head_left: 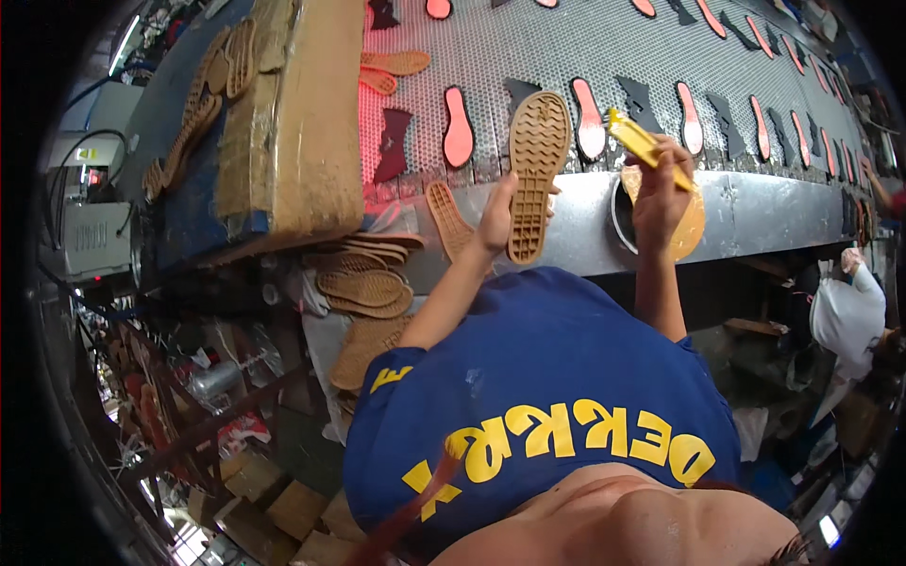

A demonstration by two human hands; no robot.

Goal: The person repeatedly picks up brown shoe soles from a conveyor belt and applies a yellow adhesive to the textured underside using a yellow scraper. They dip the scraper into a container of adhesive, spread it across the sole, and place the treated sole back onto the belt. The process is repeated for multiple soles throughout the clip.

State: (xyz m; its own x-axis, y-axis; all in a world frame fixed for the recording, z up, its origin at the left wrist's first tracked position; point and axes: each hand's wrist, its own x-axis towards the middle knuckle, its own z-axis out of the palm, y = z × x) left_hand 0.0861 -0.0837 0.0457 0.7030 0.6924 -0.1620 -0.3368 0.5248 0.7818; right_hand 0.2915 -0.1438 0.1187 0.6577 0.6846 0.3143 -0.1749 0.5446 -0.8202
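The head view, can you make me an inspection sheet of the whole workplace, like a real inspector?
Surface: grey perforated belt with pink insoles and dark pieces.
Job's things: tan sole, tread facing the camera; yellow tool.
Clutter: piled soles near a cardboard box.
Hands: left hand grips the sole; right hand grips the tool.
Cables: dark cable, far left.
Surroundings: grey cabinet left; red sleeve at right edge.

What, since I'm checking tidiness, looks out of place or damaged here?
Beside the near end of the cardboard box, piled brown soles overlap unevenly, unlike the spaced pink insoles on the mesh surface. The box looks scuffed.
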